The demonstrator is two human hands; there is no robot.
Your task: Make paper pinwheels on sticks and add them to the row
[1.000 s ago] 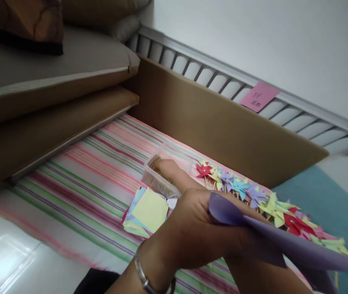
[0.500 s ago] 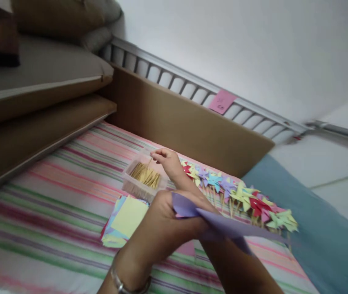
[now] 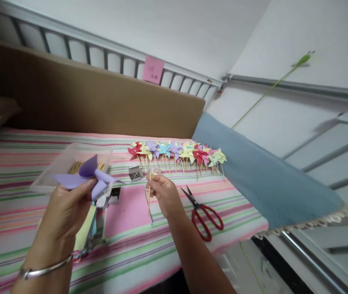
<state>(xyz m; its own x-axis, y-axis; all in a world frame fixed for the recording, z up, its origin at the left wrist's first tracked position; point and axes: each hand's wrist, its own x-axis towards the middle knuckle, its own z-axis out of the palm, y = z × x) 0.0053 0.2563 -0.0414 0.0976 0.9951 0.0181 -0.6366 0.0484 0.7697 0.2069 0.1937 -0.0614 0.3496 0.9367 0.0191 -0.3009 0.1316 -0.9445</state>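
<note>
Striped cloth point(image 3: 23, 204) in pink, green and white covers the work surface, with a brown cardboard sheet point(image 3: 85, 98) standing along its far edge and a white railing point(image 3: 70, 45) behind that; a pink note point(image 3: 153, 70) is stuck on the railing, and a blue cloth point(image 3: 253, 171) lies to the right.

Near the left edge, the left hand point(image 3: 65, 208) is raised above the cloth; its thumb and fingers pinch a folded purple paper pinwheel point(image 3: 90, 177), which is held in front of a clear plastic box point(image 3: 66, 163) of thin sticks; a silver bracelet point(image 3: 45, 269) sits on that wrist.

At the centre, the right hand point(image 3: 164, 196) has its fingers pressed together on a wooden stick point(image 3: 148, 204), held almost upright over a pink paper square point(image 3: 128, 210); a small box of pins point(image 3: 135, 173) sits just beyond it; red scissors point(image 3: 203, 214) lie open just to the hand's right; a row of finished pinwheels point(image 3: 177, 152) in several colours lies further back, near the cardboard.
</note>
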